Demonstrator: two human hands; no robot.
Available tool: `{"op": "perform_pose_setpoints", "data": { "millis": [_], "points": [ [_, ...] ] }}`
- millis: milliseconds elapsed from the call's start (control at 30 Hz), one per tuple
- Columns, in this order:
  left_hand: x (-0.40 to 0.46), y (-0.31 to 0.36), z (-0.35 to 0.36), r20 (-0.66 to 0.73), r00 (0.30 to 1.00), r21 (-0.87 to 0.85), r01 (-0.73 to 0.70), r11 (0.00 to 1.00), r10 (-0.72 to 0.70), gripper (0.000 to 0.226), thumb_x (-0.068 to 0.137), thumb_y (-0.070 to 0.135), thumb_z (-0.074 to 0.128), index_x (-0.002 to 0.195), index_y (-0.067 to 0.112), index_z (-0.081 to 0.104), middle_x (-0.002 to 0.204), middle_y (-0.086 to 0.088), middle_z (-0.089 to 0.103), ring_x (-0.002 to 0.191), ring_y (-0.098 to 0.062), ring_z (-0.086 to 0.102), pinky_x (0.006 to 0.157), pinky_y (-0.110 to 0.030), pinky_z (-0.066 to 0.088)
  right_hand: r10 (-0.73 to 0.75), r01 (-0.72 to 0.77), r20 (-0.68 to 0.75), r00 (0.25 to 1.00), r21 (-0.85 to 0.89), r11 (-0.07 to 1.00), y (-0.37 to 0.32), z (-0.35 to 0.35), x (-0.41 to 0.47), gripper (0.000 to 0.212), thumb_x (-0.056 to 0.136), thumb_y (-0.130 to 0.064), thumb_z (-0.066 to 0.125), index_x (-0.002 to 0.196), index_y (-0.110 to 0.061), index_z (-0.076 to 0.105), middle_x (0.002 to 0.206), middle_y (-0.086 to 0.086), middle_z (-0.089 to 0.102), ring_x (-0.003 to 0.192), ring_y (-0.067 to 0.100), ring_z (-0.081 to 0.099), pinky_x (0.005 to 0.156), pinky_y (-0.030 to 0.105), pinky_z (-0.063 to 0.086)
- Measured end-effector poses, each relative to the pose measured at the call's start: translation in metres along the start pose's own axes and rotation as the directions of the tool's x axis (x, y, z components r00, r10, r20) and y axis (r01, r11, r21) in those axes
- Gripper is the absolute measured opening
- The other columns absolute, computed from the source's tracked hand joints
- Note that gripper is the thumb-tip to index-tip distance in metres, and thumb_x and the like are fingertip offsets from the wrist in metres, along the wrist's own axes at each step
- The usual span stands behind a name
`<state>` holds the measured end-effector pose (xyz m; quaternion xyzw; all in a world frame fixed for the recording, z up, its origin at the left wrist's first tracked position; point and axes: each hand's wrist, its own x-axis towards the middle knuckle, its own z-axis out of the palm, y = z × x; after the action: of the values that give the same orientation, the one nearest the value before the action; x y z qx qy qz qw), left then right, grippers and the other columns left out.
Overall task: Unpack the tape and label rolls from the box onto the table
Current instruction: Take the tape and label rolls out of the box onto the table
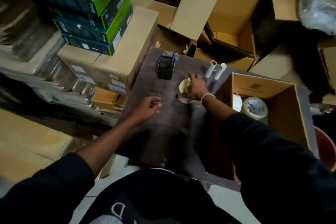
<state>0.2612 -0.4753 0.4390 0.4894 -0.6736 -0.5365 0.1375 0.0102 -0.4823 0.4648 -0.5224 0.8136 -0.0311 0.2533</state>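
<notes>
My right hand grips a pale yellowish tape roll standing on a white roll on the dark table. My left hand hovers over the table to the left, fingers loosely curled and holding nothing. The open cardboard box stands at the table's right side. Inside it lie a clear tape roll with blue print and part of a white roll. Two white label rolls lie at the table's far edge.
A black mesh pen holder with a blue pen stands at the table's far left. Green and teal product boxes are stacked on cartons to the left. Open cardboard boxes crowd the floor behind. A red bucket sits at the right.
</notes>
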Motion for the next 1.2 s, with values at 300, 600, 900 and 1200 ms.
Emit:
{"op": "perform_pose_setpoints", "data": {
  "millis": [300, 600, 900, 1200],
  "points": [
    [0.005, 0.070, 0.067, 0.108, 0.988, -0.023, -0.111, 0.993, 0.113, 0.033, 0.100, 0.018, 0.061, 0.132, 0.008, 0.060, 0.112, -0.015, 0.073, 0.081, -0.011, 0.072, 0.073, -0.026, 0.058, -0.058, 0.147, -0.268, 0.962, 0.323, 0.935, 0.036, -0.085, -0.068, 0.035, 0.085, 0.002, 0.061, 0.119, -0.008, 0.066, 0.108, 0.005, 0.070, 0.100, 0.022, 0.068, 0.079, 0.023, 0.058],
    [0.011, 0.138, 0.155, 0.144, 0.976, -0.094, -0.152, 0.984, 0.165, 0.071, 0.095, 0.054, 0.058, 0.155, 0.023, 0.032, 0.155, -0.011, 0.041, 0.138, -0.021, 0.047, 0.114, -0.046, 0.041, 0.116, 0.080, -0.235, 0.965, 0.688, 0.722, 0.133, -0.134, -0.172, 0.016, 0.088, -0.001, 0.068, 0.092, 0.014, 0.065, 0.079, 0.020, 0.072, 0.066, 0.020, 0.070, 0.068, 0.037, 0.060],
    [0.003, 0.147, 0.205, 0.130, 0.986, 0.034, -0.106, 0.994, 0.101, 0.069, 0.100, 0.060, 0.031, 0.160, 0.034, 0.010, 0.165, -0.011, 0.020, 0.152, -0.031, 0.022, 0.121, -0.055, 0.022, 0.144, -0.049, 0.386, 0.911, -0.246, 0.968, 0.212, -0.051, -0.188, 0.093, 0.064, -0.037, 0.090, 0.143, -0.018, 0.044, 0.147, 0.009, 0.046, 0.132, 0.032, 0.048, 0.108, 0.039, 0.043],
    [0.000, 0.144, 0.204, 0.109, 0.980, 0.020, -0.168, 0.986, 0.165, 0.066, 0.104, 0.055, 0.030, 0.161, 0.030, 0.010, 0.167, -0.003, 0.018, 0.153, -0.024, 0.020, 0.123, -0.053, 0.022, 0.022, 0.092, 0.277, 0.961, -0.389, 0.917, 0.220, -0.026, -0.197, 0.110, 0.050, -0.049, 0.089, 0.141, -0.021, 0.035, 0.142, 0.018, 0.039, 0.130, 0.038, 0.040, 0.103, 0.044, 0.045]
  ]
}}
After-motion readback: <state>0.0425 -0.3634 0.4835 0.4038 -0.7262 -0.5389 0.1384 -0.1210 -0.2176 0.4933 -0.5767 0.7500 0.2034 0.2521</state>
